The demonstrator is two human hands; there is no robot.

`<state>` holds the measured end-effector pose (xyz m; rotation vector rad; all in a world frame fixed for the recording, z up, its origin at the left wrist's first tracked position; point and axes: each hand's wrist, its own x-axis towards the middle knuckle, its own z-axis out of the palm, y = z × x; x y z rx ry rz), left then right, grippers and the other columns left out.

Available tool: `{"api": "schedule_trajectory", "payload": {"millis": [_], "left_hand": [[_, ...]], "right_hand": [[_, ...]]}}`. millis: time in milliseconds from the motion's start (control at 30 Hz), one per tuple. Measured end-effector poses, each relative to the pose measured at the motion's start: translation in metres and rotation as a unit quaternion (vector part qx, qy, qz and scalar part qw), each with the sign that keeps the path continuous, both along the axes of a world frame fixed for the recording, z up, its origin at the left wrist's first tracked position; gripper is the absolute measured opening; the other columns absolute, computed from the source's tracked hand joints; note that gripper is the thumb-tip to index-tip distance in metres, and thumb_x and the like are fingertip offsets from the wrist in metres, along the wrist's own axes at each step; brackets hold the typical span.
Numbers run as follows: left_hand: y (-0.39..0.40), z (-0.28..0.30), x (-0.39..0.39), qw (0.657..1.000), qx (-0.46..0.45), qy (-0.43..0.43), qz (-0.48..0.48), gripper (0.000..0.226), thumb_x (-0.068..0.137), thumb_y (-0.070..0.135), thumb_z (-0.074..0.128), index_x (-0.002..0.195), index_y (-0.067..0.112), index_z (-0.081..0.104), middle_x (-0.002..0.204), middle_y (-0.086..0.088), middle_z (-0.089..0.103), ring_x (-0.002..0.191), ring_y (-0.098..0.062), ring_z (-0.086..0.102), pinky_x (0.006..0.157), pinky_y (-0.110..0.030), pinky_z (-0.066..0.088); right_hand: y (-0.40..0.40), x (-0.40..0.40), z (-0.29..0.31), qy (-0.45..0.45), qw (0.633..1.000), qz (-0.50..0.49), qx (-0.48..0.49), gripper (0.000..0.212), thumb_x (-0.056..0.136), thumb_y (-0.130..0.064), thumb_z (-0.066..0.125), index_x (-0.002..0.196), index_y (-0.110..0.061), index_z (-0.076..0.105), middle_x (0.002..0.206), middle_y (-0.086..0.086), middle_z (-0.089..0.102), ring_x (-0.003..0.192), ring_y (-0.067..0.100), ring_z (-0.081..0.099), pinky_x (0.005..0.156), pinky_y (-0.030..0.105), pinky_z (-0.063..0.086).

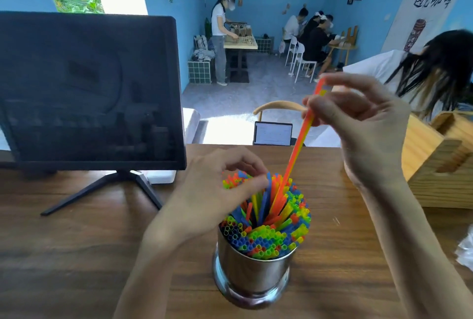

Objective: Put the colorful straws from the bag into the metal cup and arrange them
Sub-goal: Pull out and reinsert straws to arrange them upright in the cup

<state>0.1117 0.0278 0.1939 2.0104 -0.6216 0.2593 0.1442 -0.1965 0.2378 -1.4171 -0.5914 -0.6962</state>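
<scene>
A shiny metal cup [252, 271] stands on the wooden counter [76, 242], packed with many colorful straws [271, 231] in red, blue, green, yellow and orange. My right hand [358, 124] is raised above the cup and pinches a few orange and yellow straws [298, 149] near their top ends; their lower ends reach down into the middle of the bundle. My left hand [220, 190] is at the cup's far left side, its fingers curled around and pressing the straw tops there. A crinkled clear plastic bag [465, 249] shows at the right edge.
A dark monitor [87, 88] on a black stand sits at the left on the counter. A wooden box [440, 165] stands at the right. A person with long dark hair [440, 72] is just beyond the counter at the right. Other people sit and stand farther back.
</scene>
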Motion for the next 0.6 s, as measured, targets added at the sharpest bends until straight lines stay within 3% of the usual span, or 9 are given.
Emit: {"api": "schedule_trajectory", "payload": {"millis": [100,200,233,300,400,500,600], "left_hand": [[0.005,-0.005,0.014,0.996,-0.067,0.024,0.055,0.005,0.091,0.032,0.074,0.09,0.036,0.073,0.09,0.015,0.074,0.088,-0.007,0.07,0.079,-0.023,0.053],[0.006,-0.015,0.022,0.994,-0.048,0.055,0.079,0.011,0.095,0.025,0.073,0.094,0.036,0.075,0.091,0.017,0.074,0.089,-0.005,0.07,0.081,-0.026,0.056],[0.006,-0.017,0.024,0.995,-0.036,0.058,0.079,0.011,0.095,0.026,0.072,0.095,0.037,0.075,0.092,0.018,0.074,0.09,-0.004,0.07,0.083,-0.028,0.057],[0.004,-0.019,0.025,0.995,-0.027,0.059,0.076,0.01,0.096,0.03,0.071,0.096,0.039,0.074,0.093,0.02,0.073,0.091,-0.001,0.07,0.081,-0.023,0.056],[0.003,-0.018,0.025,0.994,-0.041,0.05,0.083,0.012,0.097,0.03,0.069,0.095,0.04,0.074,0.093,0.021,0.074,0.088,0.0,0.071,0.073,-0.013,0.052],[0.003,-0.019,0.026,0.994,-0.034,0.057,0.09,0.01,0.097,0.032,0.069,0.095,0.04,0.074,0.093,0.022,0.074,0.089,0.001,0.07,0.072,-0.011,0.052],[0.004,-0.022,0.027,0.993,-0.029,0.064,0.092,0.008,0.096,0.034,0.069,0.096,0.039,0.074,0.093,0.023,0.073,0.091,0.0,0.069,0.075,-0.018,0.055]], "right_hand": [[0.005,-0.006,-0.022,0.065,0.986,0.036,-0.151,0.021,0.079,-0.021,0.087,0.095,-0.025,0.073,0.078,-0.002,0.077,0.068,0.015,0.074,0.065,0.025,0.058],[0.006,-0.005,-0.045,0.114,0.92,0.063,-0.37,0.015,0.084,-0.04,0.082,0.084,-0.026,0.078,0.084,-0.007,0.075,0.082,0.013,0.071,0.073,0.033,0.055],[0.006,-0.002,-0.05,0.125,0.908,0.071,-0.392,0.017,0.087,-0.043,0.078,0.084,-0.027,0.079,0.087,-0.008,0.075,0.087,0.015,0.07,0.076,0.036,0.054],[0.005,0.006,-0.055,0.166,0.926,0.043,-0.336,0.021,0.094,-0.046,0.068,0.086,-0.029,0.079,0.088,-0.01,0.074,0.086,0.015,0.068,0.075,0.04,0.053],[0.002,0.022,-0.061,0.195,0.936,-0.047,-0.29,0.013,0.092,-0.043,0.071,0.087,-0.032,0.075,0.081,-0.016,0.071,0.076,0.005,0.064,0.07,0.03,0.051],[-0.004,0.033,-0.067,0.26,0.893,0.036,-0.365,0.021,0.089,-0.051,0.071,0.091,-0.032,0.08,0.084,-0.011,0.077,0.08,0.007,0.072,0.072,0.025,0.055],[-0.007,0.039,-0.066,0.291,0.88,0.108,-0.359,0.024,0.09,-0.048,0.071,0.096,-0.028,0.082,0.09,-0.005,0.08,0.088,0.013,0.076,0.082,0.033,0.062]]}}
